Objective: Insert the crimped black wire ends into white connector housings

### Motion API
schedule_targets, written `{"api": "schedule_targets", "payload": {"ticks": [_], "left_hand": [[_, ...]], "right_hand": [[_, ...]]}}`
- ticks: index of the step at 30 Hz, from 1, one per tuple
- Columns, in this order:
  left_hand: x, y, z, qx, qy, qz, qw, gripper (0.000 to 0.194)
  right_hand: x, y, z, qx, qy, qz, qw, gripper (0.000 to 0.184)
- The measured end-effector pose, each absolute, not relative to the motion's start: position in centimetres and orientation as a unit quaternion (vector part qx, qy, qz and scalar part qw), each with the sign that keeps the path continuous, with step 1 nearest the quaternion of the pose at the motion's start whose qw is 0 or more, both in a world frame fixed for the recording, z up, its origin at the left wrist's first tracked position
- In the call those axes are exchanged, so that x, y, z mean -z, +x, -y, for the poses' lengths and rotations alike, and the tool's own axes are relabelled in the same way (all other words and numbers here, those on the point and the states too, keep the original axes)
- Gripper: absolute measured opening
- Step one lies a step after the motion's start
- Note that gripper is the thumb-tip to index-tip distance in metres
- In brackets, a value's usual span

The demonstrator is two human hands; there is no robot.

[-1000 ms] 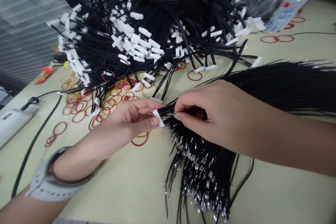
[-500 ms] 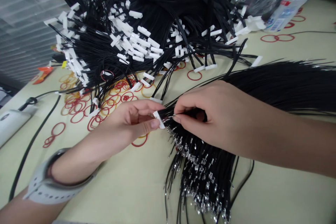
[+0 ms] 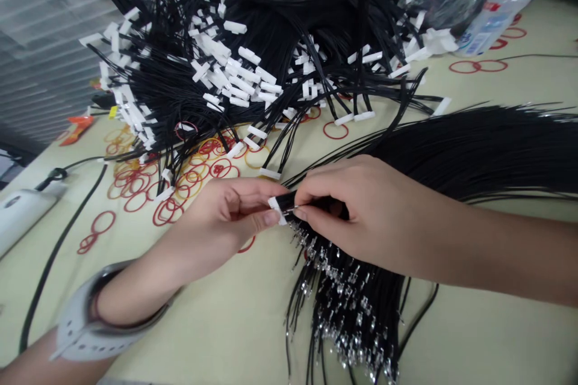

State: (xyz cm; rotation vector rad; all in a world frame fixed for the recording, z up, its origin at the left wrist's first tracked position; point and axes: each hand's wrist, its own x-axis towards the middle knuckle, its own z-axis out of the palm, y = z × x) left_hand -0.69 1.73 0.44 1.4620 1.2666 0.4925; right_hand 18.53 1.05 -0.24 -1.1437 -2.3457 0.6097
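Note:
My left hand (image 3: 230,213) pinches a small white connector housing (image 3: 277,209) between thumb and fingers. Black wires run out of the housing to the right. Close beside it, my right hand (image 3: 347,210) is closed in a pinch on a thin wire whose metal terminal (image 3: 289,210) points at the housing; whether its tip is inside I cannot tell. Under my right hand lies a thick bundle of black wires (image 3: 487,150). Its near ends fan out toward the table's front edge and carry shiny crimped terminals (image 3: 347,307). My right palm and curled fingers hide part of the bundle.
A large heap of black wires with white connectors (image 3: 239,81) covers the back. Red and yellow rubber bands (image 3: 135,177) lie at left. A white power strip (image 3: 27,207) and an orange tool (image 3: 76,129) are farther left. A clear plastic bag (image 3: 456,0) and a bottle (image 3: 506,6) stand back right.
Both hands have shifted slightly down, with the left also moving right. The wire terminal in my right hand is now closer to the housing. Both grips stay the same.

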Motion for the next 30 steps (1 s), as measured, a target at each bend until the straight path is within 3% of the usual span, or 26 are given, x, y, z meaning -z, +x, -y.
{"api": "schedule_targets", "payload": {"ticks": [16,30], "left_hand": [[-0.5,0.0,-1.7,-0.250,0.605,-0.496,0.571,0.018],[0.1,-1.0,-1.8,-0.209,0.622,-0.526,0.541,0.023]], "right_hand": [[-0.6,18.8,-1.6,-0.272,-0.425,0.838,0.210,0.017],[-0.5,19.1,-1.9,-0.320,-0.388,0.839,0.208,0.015]]}}
